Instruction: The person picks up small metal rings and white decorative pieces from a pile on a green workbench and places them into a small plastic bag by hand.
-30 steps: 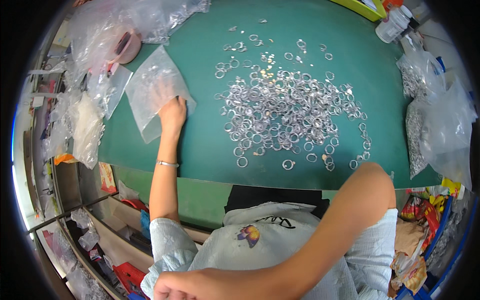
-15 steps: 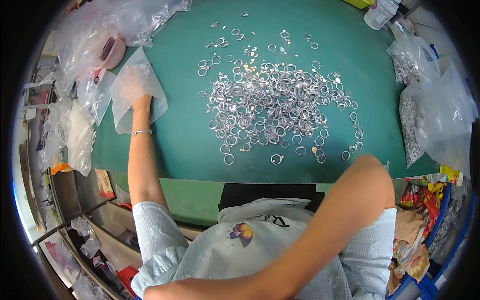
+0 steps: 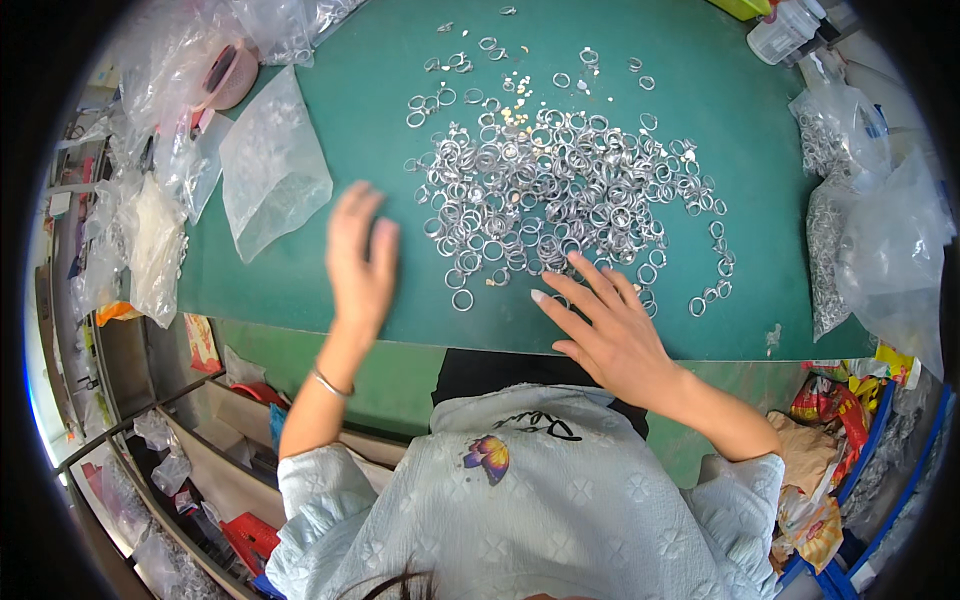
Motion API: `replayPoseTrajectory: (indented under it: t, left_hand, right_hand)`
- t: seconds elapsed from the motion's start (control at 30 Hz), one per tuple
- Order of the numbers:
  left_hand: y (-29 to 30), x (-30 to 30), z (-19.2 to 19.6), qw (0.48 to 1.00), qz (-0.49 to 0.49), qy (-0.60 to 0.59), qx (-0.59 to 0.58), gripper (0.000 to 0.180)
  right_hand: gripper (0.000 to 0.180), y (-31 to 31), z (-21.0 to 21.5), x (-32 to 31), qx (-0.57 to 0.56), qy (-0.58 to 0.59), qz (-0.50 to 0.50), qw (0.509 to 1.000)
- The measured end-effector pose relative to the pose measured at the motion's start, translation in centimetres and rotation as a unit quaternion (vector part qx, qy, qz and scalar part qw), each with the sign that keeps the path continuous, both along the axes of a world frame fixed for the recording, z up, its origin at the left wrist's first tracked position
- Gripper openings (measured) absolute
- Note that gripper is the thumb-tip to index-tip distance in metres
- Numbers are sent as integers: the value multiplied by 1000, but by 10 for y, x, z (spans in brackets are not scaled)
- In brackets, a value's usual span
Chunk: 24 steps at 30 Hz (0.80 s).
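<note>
A wide heap of silver rings point(image 3: 560, 185) lies spread over the green tabletop point(image 3: 390, 30), with small pale chips scattered at its far side. My right hand point(image 3: 610, 325) reaches to the heap's near edge, fingers spread, fingertips at the closest rings; nothing shows in its grasp. My left hand point(image 3: 360, 260) is over bare tabletop left of the heap, slightly blurred, fingers apart and holding nothing. Beyond it to the left lies a clear plastic bag point(image 3: 275, 165), flat and apart from the hand.
At the far left stands a pink basket point(image 3: 230, 75) among crumpled plastic bags point(image 3: 150, 240). Bags filled with small silver pieces point(image 3: 828, 255) line the right edge, with a white tub point(image 3: 783, 32) behind them. Compartmented drawers point(image 3: 225, 450) sit below at left.
My left hand has come out of the clear bag and moved right, leaving the bag on the table. My right hand has swung from near my body to the heap's near edge.
</note>
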<state>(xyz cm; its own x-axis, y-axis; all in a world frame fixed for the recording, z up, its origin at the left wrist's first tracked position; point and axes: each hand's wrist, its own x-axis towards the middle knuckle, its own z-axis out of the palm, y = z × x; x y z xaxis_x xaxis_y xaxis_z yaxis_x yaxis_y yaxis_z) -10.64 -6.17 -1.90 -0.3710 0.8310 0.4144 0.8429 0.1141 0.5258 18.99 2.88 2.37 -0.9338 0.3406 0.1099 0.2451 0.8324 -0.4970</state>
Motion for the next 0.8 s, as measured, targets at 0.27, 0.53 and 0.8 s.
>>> replayPoseTrajectory:
  t: [0.27, 0.53, 0.8]
  left_hand:
    - [20, 68, 1, 955, -200, 126, -177, 73]
    - [76, 42, -2, 975, -137, 147, -99, 62]
    - [33, 114, 21, 914, -372, 102, -128, 69]
  right_hand:
    - [41, 44, -40, 2, 146, -15, -44, 988]
    - [48, 97, -32, -1, 92, 55, -131, 986]
    - [55, 78, -42, 91, 84, 27, -431, 898]
